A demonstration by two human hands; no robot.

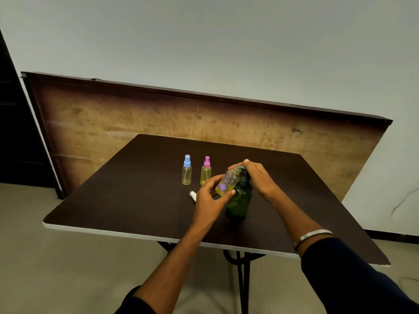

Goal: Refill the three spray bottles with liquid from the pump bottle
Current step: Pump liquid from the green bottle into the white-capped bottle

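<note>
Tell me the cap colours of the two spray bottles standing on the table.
Blue on the left, pink on the right; head view.

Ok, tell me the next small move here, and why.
Probably press the pump again: the right hand rests on the green pump bottle, the left hand holds the uncapped flowered bottle tilted at the spout, and only its bottom shows yellow liquid.

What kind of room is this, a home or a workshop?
Hard to say; probably a bare spare room. A dark folding table stands on a tiled floor, and a worn wooden board leans on a plain wall.
</note>
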